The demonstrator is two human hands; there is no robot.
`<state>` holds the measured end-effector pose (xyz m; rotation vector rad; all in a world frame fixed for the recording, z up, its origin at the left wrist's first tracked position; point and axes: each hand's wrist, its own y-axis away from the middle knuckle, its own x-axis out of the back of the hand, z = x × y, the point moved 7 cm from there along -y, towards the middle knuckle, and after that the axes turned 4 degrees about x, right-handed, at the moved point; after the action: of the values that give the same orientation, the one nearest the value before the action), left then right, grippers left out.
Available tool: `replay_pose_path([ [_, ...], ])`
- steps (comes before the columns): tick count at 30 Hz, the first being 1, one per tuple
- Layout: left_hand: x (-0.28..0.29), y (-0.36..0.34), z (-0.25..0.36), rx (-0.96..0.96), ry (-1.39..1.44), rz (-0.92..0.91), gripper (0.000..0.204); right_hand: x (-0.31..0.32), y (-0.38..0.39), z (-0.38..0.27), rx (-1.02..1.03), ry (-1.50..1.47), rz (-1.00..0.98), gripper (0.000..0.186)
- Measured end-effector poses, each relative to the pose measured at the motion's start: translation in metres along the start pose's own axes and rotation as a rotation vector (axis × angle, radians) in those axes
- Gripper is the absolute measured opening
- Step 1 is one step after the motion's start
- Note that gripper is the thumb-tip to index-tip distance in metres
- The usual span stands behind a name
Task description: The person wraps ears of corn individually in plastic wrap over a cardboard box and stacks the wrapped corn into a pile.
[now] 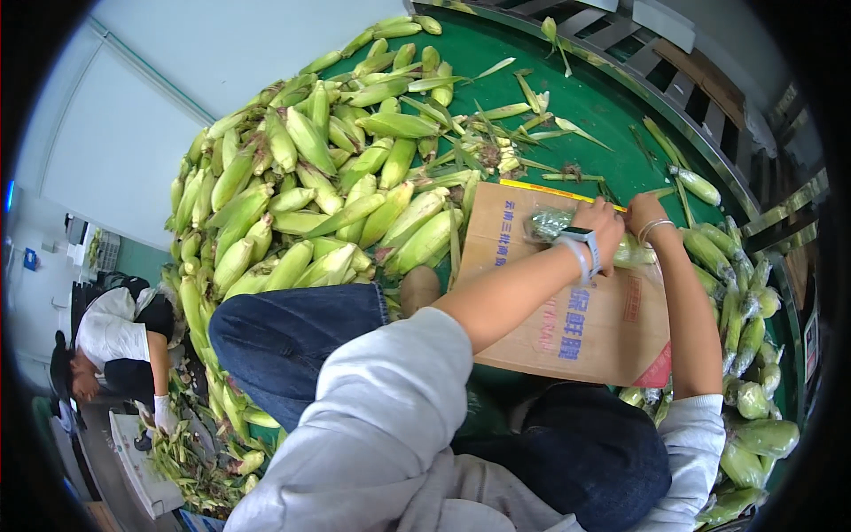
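A flat brown cardboard box (505, 293) with printed characters lies across my lap, with a yellow strip (532, 187) along its far edge. On it rests a green ear of corn (635, 254) in clear, crinkled film, partly covered by my left wrist. My left hand (603, 218), wearing a watch, has its fingers bent closed near the yellow strip. Close beside it, my right hand (645, 211), with a bracelet, is closed at the same edge. What the fingertips of either hand pinch is hidden.
A large heap of unwrapped corn ears (301, 195) fills the left side. Film-wrapped ears (752, 399) lie to my right. Husk scraps (496, 151) litter the green floor (585, 97). A metal rack (700, 106) borders the far right. Another person (115, 337) bends over husks at left.
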<state>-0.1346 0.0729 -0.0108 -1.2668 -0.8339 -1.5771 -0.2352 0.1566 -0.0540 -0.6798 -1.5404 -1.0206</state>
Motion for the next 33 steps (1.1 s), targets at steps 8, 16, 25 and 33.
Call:
replay_pose_path([
  [8, -0.016, 0.120, 0.016, -0.163, 0.400, -0.793, 0.053, -0.017, 0.016, 0.009, -0.057, -0.081, 0.120, 0.013],
  [16, 0.021, 0.266, -0.019, 0.017, 2.509, -1.219, 0.066, -0.015, 0.070, -0.021, 0.029, -0.247, 0.310, 0.023],
  [25, 0.046, 0.232, -0.060, 0.285, 2.101, 0.209, 0.063, -0.016, 0.191, -0.260, 0.739, -1.542, -0.479, 0.060],
  [33, 0.112, 0.200, -0.070, 0.432, 1.130, 0.788, 0.061, 0.002, 0.181, -0.210, 0.469, -1.329, -0.110, 0.062],
])
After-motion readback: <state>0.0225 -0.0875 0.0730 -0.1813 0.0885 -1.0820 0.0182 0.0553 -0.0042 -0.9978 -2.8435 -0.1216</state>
